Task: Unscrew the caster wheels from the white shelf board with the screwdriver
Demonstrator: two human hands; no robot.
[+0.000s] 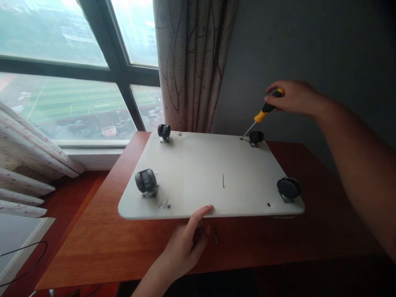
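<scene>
gripping the yellow-and-black screwdriver (266, 109) by its handle, the right hand (289, 95) holds it tilted, tip at a far-edge hole in the white board (198, 173), beside a caster (256, 137). the left hand (185, 247), clasping nothing, rests a fingertip on the near edge. the board lies on the wooden table (102, 239).

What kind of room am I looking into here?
Probably a room in a home, perhaps a study or bedroom, well above ground: patterned curtains hang by a large window that looks down on a sports field, and a reddish wooden table stands against a plain wall.
</scene>
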